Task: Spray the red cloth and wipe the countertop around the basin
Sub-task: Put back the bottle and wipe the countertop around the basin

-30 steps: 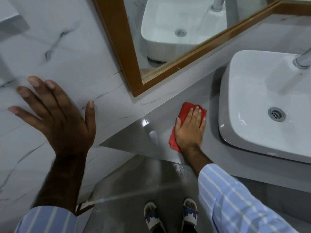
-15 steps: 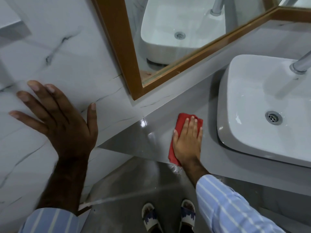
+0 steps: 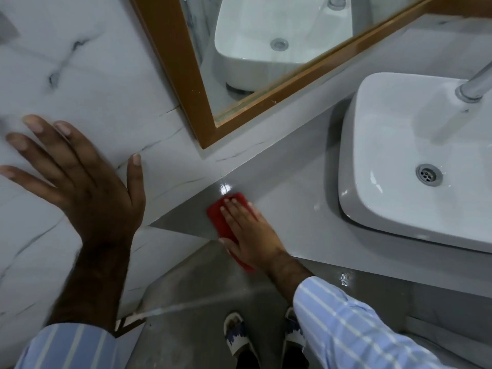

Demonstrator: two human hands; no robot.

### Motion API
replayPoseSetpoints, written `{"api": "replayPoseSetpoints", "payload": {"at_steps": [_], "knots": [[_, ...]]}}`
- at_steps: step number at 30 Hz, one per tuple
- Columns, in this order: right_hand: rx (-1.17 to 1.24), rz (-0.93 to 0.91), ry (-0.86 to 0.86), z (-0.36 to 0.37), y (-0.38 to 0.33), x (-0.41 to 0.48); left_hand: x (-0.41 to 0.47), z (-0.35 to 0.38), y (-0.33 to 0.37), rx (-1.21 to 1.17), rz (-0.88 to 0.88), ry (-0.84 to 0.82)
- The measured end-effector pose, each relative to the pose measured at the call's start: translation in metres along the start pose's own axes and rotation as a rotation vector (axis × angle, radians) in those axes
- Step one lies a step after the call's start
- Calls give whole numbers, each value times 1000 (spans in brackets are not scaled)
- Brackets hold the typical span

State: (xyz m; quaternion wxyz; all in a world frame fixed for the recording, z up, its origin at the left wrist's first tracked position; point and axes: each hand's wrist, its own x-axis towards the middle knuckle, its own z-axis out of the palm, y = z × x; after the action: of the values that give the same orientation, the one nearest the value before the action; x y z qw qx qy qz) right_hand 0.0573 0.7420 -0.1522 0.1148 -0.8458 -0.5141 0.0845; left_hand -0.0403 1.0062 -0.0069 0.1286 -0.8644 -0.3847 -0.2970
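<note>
My right hand (image 3: 250, 235) lies flat on the red cloth (image 3: 222, 219), pressing it onto the grey countertop (image 3: 292, 214) near its left corner, well left of the white basin (image 3: 415, 161). Part of the cloth hangs over the counter's front edge under my wrist. My left hand (image 3: 80, 179) is spread open and flat against the marble wall (image 3: 80, 75), holding nothing. No spray bottle is in view.
A wood-framed mirror (image 3: 202, 83) hangs on the wall above the counter. A chrome tap (image 3: 474, 89) reaches over the basin at the right edge. Below the counter I see the grey floor (image 3: 191, 288) and my sandalled feet (image 3: 237, 334).
My right hand has slid the red cloth to the left and toward the counter's front corner, away from the basin. My left hand has stayed on the wall.
</note>
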Motion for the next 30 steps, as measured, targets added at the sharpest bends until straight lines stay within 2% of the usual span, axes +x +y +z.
{"api": "replayPoseSetpoints", "payload": {"at_steps": [2, 4, 5, 7, 9, 11, 13, 16, 17, 19, 21, 24, 28, 30], "knots": [[27, 62, -14, -11, 21, -20, 0, 0, 0, -10, -59, -57], [34, 36, -80, -23, 32, -33, -6, -6, 8, -36, -67, -64], [34, 17, -98, -29, 34, -35, -13, -11, 15, -88, -2, -44], [70, 51, -70, -40, 29, -43, -38, -18, 38, -305, 236, -47], [211, 150, 110, -44, 12, -71, -71, -20, 66, -487, 403, -255], [376, 320, 293, -37, -7, -114, -96, -15, 92, -551, 404, -585], [632, 693, 215, -31, -24, -147, -107, -5, 114, -562, 302, -865], [1162, 1207, 79, -27, -21, -152, -109, 12, 136, -498, 250, -1082], [1394, 1290, 30, -28, -17, -147, -109, 16, 141, -469, 243, -1123], [1790, 1290, 27, -28, -6, -133, -109, 23, 148, -446, 198, -1132], [1983, 1276, 69, -31, -1, -123, -108, 26, 155, -457, 136, -1117], [1940, 1296, 100, -33, 1, -118, -100, 29, 161, -522, -28, -1189], [1749, 1294, 196, -44, 7, -135, -94, 24, 166, -578, -139, -1349], [1705, 1257, 248, -59, 15, -140, -93, 16, 164, -727, -264, -1411]]}}
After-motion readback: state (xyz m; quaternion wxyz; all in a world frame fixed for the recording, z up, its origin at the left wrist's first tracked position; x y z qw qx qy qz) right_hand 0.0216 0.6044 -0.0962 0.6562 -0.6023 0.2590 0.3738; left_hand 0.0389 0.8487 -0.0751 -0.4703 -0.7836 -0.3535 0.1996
